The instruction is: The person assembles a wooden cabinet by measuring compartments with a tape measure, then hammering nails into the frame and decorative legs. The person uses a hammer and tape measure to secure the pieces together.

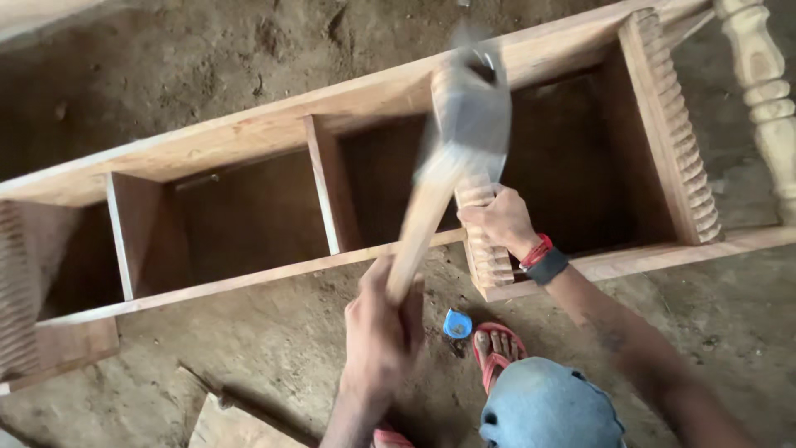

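Head view looks down on a long wooden frame (pixel 249 133) lying on the dirt floor (pixel 166 58), divided by short boards into open boxes. The left hand (pixel 383 332) is closed around the wooden handle of a hammer (pixel 464 124); its grey head is blurred and sits above the frame's far rail. The right hand (pixel 500 220), with a red band and a dark watch on the wrist, grips a carved, ribbed divider (pixel 485 253) standing between two boxes. The hammer head seems to be over the top of this divider, but the blur makes it uncertain. A small blue object (pixel 457 324) lies just beside a red sandal (pixel 496 353). A turned wooden post (pixel 767 91) stands at the far right
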Motion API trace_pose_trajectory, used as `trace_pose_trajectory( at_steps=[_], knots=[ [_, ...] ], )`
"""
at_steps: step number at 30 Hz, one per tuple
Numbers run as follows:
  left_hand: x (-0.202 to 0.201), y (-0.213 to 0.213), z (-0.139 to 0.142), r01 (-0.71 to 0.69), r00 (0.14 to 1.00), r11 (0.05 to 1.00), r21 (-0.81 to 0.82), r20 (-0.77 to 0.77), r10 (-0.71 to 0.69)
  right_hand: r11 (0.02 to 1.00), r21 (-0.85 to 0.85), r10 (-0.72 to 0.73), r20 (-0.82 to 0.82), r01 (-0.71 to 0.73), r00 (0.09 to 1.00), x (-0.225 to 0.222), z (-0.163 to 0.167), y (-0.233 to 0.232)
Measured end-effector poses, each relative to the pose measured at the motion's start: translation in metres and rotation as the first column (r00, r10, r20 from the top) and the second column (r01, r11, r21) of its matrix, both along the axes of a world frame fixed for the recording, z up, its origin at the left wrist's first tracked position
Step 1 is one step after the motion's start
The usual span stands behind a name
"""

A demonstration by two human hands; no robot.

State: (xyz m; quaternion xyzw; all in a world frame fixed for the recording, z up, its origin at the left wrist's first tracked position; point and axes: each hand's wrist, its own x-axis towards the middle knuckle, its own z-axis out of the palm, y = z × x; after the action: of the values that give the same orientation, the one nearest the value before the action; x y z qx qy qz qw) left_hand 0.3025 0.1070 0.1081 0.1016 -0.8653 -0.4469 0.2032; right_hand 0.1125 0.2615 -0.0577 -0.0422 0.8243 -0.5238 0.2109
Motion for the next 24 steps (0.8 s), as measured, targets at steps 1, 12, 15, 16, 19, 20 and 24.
trace_pose_trajectory(
  at_steps=[1,12,15,16,19,20,24],
  knots=[
    [-0.006,-0.002,0.001,0.045,0.981,0.998,-0.046,0.189,-0.035,1.000,-0.008,0.001,0.030,0.000,1.000,0.000,0.001,0.000],
    [0.016,-0.016,0.018,0.004,0.942,0.989,0.147,-0.332,0.046,0.994,0.106,0.009,-0.065,-0.002,0.998,0.003,0.005,0.002],
    [0.002,-0.009,0.000,0.006,0.943,0.997,0.074,0.331,-0.030,0.987,0.158,-0.002,-0.066,0.013,0.998,0.000,0.003,0.003],
    [-0.005,-0.005,-0.002,0.038,0.847,0.996,0.082,0.526,-0.075,0.985,0.172,0.017,-0.056,-0.007,0.998,-0.001,0.002,0.003],
    [-0.013,0.002,0.012,0.029,0.835,0.993,0.111,0.544,-0.085,0.984,0.177,0.045,-0.069,-0.032,0.997,-0.004,0.002,0.003],
    [-0.013,0.003,0.021,0.029,0.863,0.994,0.110,0.498,-0.080,0.989,0.147,0.033,-0.110,-0.016,0.993,-0.005,0.003,0.002],
    [0.016,-0.010,0.053,0.091,0.950,0.982,-0.167,-0.280,-0.136,0.989,0.150,0.009,-0.045,-0.002,0.999,0.001,0.004,0.002]
  ],
)
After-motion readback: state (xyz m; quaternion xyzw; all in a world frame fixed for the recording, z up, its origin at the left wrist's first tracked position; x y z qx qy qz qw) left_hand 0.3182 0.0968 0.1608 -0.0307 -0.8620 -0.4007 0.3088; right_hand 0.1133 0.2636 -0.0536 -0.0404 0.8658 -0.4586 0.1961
